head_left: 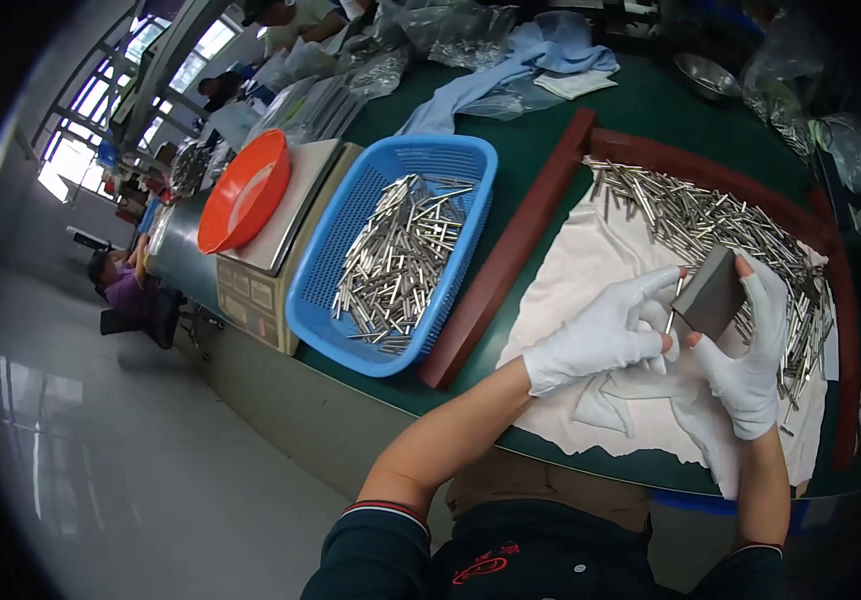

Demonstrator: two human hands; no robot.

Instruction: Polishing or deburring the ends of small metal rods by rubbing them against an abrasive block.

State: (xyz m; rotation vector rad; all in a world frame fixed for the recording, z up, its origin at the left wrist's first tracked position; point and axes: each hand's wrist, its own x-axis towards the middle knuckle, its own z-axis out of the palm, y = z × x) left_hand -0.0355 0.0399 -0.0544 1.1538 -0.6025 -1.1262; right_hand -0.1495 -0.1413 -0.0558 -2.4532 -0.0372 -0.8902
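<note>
The gloved right hand point(750, 360) has its fingers point(762, 290) closed around a small grey block point(712, 295), held above the white cloth point(570, 290). The gloved left hand point(605, 335) pinches a thin metal pin point(672, 310) just left of the block. Beyond the fingers lies a heap of metal pins point(710, 220); far left of them, a blue basket point(350, 300) on the desk point(550, 120).

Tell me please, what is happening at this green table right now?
A person in white gloves holds a flat grey block in the right hand and a thin metal pin against it with the left hand. More pins lie heaped on a white cloth and in a blue plastic basket.
</note>
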